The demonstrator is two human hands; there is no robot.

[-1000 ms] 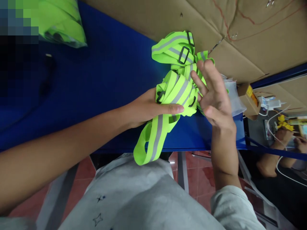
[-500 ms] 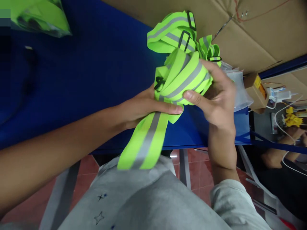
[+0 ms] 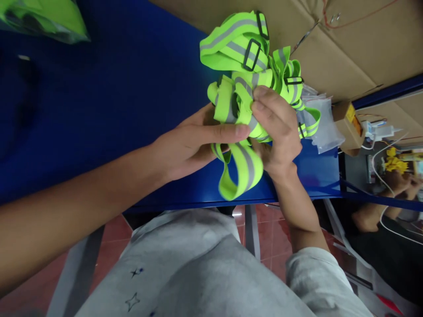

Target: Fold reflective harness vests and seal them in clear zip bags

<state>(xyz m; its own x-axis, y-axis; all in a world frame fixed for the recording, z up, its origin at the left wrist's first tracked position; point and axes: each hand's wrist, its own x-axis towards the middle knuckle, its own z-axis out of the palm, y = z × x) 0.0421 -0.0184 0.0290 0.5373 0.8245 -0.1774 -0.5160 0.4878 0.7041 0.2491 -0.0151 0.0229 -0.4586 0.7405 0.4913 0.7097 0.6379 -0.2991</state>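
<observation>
Left hand (image 3: pixel 198 143) and right hand (image 3: pixel 279 127) clasp a bundled neon strap (image 3: pixel 226 102) — its loop (image 3: pixel 250 169) dangling; buckled straps (image 3: pixel 228 48) lie just beyond.

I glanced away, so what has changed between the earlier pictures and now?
The right hand, open beside the lime-green, grey-striped fabric strap bundle a second ago, has closed on it. The bundle has turned to show another side, and its dangling loop hangs shorter and further right. The left hand still holds the bundle; the small brown cardboard box stayed put.
</observation>
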